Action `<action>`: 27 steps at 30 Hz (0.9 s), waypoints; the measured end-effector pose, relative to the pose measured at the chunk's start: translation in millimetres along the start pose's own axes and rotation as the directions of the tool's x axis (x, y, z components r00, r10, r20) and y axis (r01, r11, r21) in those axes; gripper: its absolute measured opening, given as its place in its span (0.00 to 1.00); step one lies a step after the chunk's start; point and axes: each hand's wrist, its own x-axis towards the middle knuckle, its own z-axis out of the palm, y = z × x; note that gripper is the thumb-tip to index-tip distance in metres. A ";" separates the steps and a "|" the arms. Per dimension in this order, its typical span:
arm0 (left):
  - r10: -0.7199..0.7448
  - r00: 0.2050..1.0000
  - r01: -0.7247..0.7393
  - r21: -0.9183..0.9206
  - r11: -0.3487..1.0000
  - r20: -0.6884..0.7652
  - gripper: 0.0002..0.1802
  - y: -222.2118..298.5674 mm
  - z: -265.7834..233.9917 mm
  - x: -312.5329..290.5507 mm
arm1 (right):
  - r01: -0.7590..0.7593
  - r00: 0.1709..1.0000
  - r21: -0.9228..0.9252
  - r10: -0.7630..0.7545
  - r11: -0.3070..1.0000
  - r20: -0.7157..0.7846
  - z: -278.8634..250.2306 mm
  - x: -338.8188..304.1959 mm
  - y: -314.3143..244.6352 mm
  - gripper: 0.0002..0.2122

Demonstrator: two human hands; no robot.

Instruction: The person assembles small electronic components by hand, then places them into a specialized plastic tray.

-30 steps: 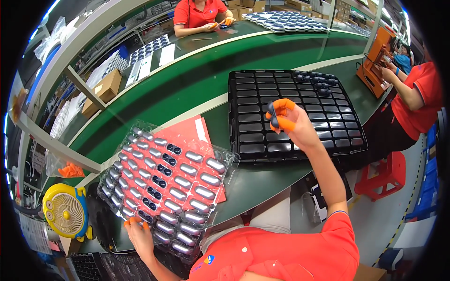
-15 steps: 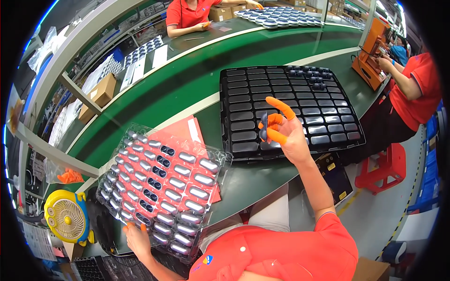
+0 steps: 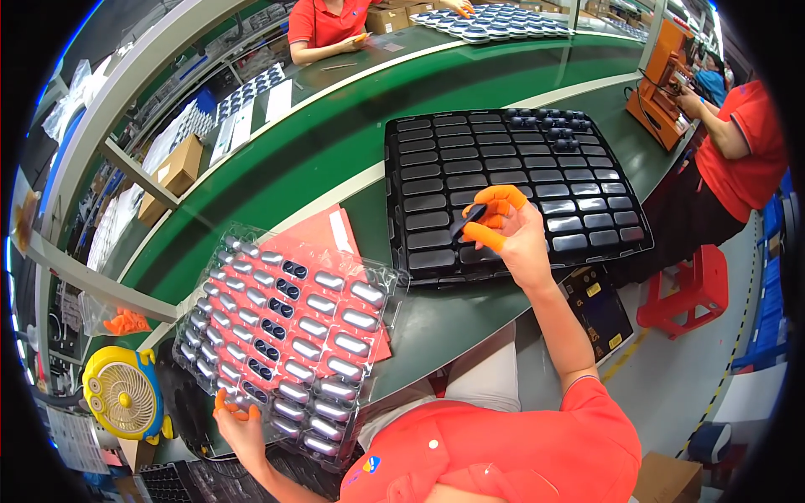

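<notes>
My right hand (image 3: 509, 232), with orange finger cots, pinches a small dark oblong part (image 3: 466, 225) over the near left portion of a black compartment tray (image 3: 436, 159). That tray's cells are mostly bare, with a few dark parts at its far right corner. My left hand (image 3: 237, 421), also in orange finger cots, grips the near edge of a clear blister tray (image 3: 220, 277), which lies on a red sheet and holds rows of silvery oblong parts with several dark ones in the middle column.
A green conveyor belt (image 3: 335, 117) runs behind the trays. A person in red (image 3: 742, 151) works at the right by an orange device; another sits across the belt (image 3: 323, 25). A yellow fan (image 3: 122, 402) stands at lower left, a red stool (image 3: 700, 285) at right.
My right hand has drawn back from the black tray's middle toward its near left part and now pinches a dark part. The left hand stays on the blister tray.
</notes>
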 end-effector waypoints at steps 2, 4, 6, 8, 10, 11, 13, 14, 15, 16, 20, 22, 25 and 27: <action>-0.009 0.999 0.016 -0.192 0.981 0.039 0.20 15.0 -13.7 5.8 | 0.034 0.999 -0.021 -0.034 0.999 -0.001 1.3 0.0 3.5 0.13; 0.005 0.993 0.061 -0.550 0.833 0.117 0.23 51.6 -30.8 19.8 | -0.026 0.999 -0.050 0.028 0.998 0.043 -1.9 -2.5 6.1 0.11; 0.130 0.968 0.038 -0.640 0.768 0.213 0.23 89.3 -37.0 34.7 | -0.059 0.995 -0.060 0.064 0.996 0.071 1.5 -4.8 6.7 0.11; 0.339 0.876 -0.001 -0.702 0.713 0.343 0.22 125.8 -30.2 49.8 | -0.076 0.997 -0.056 0.077 0.996 0.016 9.7 -9.7 4.1 0.09; 0.472 0.752 -0.069 -0.656 0.752 0.461 0.19 156.6 -11.3 64.9 | -0.088 0.996 -0.063 0.086 0.994 -0.020 13.9 -17.0 7.0 0.08; 0.519 0.676 -0.112 -0.623 0.774 0.523 0.18 172.8 -4.2 71.2 | -0.100 0.995 -0.048 0.099 0.994 -0.023 15.3 -20.2 6.9 0.08; 0.628 0.533 -0.112 -0.689 0.716 0.567 0.19 198.2 3.8 77.2 | -0.121 0.993 -0.020 0.121 0.992 -0.005 27.2 -23.8 5.2 0.09; 0.647 0.496 0.042 -0.760 0.649 0.580 0.19 207.3 15.1 77.1 | -0.122 0.993 -0.020 0.122 0.992 -0.002 30.3 -26.4 5.0 0.09; 0.673 0.454 0.195 -0.802 0.564 0.584 0.19 217.0 26.4 76.5 | -0.130 0.992 0.001 0.130 0.992 -0.006 32.1 -28.9 3.7 0.08; 0.675 0.452 0.195 -0.803 0.563 0.583 0.19 227.8 33.7 76.3 | -0.138 0.990 0.023 0.138 0.990 -0.010 33.8 -31.5 2.3 0.08; 0.709 0.301 0.522 -0.732 0.437 0.638 0.19 257.9 58.7 74.6 | -0.132 0.990 0.021 0.133 0.991 -0.049 35.9 -39.6 -1.9 0.07; 0.735 0.283 0.538 -0.737 0.410 0.616 0.19 264.8 68.0 73.3 | -0.128 0.989 0.008 0.128 0.992 -0.071 36.5 -42.4 -3.4 0.07; 0.750 0.277 0.540 -0.743 0.396 0.600 0.18 269.3 74.6 70.9 | 0.001 0.993 -0.063 -0.008 0.998 -0.118 38.4 -45.2 -4.1 0.07; 0.757 0.272 0.543 -0.744 0.389 0.594 0.18 269.9 77.3 70.2 | 0.026 0.993 -0.123 -0.039 0.992 -0.109 34.2 -47.0 -0.1 0.07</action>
